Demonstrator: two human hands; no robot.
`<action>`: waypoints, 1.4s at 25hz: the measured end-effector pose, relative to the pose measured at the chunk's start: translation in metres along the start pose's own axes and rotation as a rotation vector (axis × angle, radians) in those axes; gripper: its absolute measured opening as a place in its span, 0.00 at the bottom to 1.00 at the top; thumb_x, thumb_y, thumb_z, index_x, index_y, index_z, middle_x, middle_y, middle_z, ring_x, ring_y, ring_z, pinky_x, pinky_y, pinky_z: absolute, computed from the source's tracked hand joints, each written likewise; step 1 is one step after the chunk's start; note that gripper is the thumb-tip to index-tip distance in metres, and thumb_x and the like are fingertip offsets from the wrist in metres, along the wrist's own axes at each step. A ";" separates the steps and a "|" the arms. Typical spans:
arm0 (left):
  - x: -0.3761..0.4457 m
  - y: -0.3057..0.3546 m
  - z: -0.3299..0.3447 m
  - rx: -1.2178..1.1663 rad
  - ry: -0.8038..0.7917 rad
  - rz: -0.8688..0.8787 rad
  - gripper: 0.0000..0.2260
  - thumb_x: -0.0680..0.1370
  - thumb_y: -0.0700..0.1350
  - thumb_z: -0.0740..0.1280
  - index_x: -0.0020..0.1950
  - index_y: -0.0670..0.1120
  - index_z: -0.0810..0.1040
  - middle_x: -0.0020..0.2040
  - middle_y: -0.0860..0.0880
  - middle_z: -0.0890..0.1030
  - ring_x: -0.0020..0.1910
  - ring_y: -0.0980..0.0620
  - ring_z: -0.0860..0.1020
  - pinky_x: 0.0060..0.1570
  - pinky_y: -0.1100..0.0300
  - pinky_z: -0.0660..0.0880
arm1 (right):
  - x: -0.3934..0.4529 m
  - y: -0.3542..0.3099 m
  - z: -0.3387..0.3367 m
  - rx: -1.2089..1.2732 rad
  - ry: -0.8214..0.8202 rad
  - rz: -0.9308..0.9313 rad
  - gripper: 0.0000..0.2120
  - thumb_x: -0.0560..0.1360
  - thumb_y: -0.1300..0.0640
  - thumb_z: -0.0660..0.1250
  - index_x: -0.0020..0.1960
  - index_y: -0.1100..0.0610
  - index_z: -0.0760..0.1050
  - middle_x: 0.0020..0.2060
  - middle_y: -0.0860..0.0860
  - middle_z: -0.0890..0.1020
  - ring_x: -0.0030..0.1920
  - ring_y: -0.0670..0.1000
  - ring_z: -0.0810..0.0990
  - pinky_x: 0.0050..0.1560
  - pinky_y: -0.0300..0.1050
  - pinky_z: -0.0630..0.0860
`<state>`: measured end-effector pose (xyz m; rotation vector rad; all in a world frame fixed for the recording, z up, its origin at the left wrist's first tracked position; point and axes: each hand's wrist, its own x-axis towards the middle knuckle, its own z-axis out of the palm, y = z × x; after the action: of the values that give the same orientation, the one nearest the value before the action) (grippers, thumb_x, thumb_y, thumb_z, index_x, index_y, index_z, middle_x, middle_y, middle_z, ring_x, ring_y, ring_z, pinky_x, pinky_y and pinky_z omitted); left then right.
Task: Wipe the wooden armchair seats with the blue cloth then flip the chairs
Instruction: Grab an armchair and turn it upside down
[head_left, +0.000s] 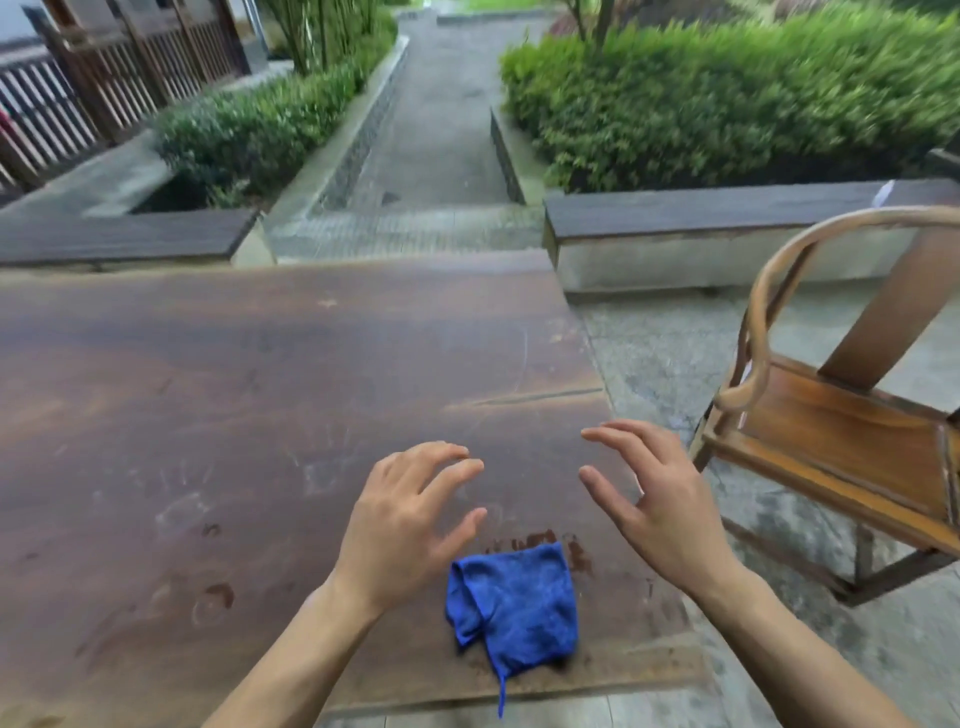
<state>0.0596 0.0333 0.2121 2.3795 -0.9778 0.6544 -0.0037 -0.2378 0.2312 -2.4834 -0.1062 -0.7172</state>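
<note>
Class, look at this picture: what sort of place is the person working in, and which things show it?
Most likely an outdoor garden patio or courtyard. Trimmed green hedges flank a paved path, and a wooden armchair stands on stone paving beside a long dark wooden table.

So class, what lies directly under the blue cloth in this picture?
The blue cloth lies crumpled on the dark wooden table, near its front edge, with wet marks around it. The patch of tabletop beneath the cloth is covered, so its state cannot be seen.

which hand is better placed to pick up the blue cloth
Probably the right hand: both hands hover open over the crumpled blue cloth on the dark wooden table, but the wooden armchair stands on the right.
</note>
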 end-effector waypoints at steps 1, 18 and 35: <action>0.011 0.002 -0.010 0.035 0.041 0.050 0.18 0.77 0.56 0.69 0.64 0.50 0.80 0.64 0.50 0.80 0.66 0.48 0.77 0.65 0.49 0.72 | 0.005 -0.005 -0.011 -0.020 0.035 -0.046 0.17 0.78 0.44 0.65 0.62 0.52 0.79 0.59 0.48 0.79 0.62 0.51 0.77 0.63 0.42 0.70; 0.059 0.012 -0.044 0.203 0.141 0.150 0.33 0.79 0.68 0.58 0.79 0.54 0.61 0.81 0.44 0.60 0.80 0.39 0.55 0.73 0.28 0.50 | 0.009 -0.019 -0.058 -0.267 0.155 -0.186 0.27 0.78 0.38 0.62 0.72 0.50 0.73 0.76 0.53 0.68 0.80 0.59 0.57 0.73 0.70 0.60; 0.100 0.199 0.134 -0.555 -0.186 0.516 0.27 0.80 0.64 0.58 0.72 0.49 0.73 0.70 0.51 0.76 0.72 0.49 0.71 0.70 0.39 0.67 | -0.191 0.025 -0.160 -0.658 0.247 0.714 0.27 0.78 0.32 0.54 0.69 0.45 0.74 0.72 0.48 0.74 0.75 0.52 0.65 0.69 0.56 0.68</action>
<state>0.0085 -0.2217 0.2179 1.7252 -1.6347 0.2734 -0.2370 -0.3293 0.2344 -2.6827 1.2160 -0.8007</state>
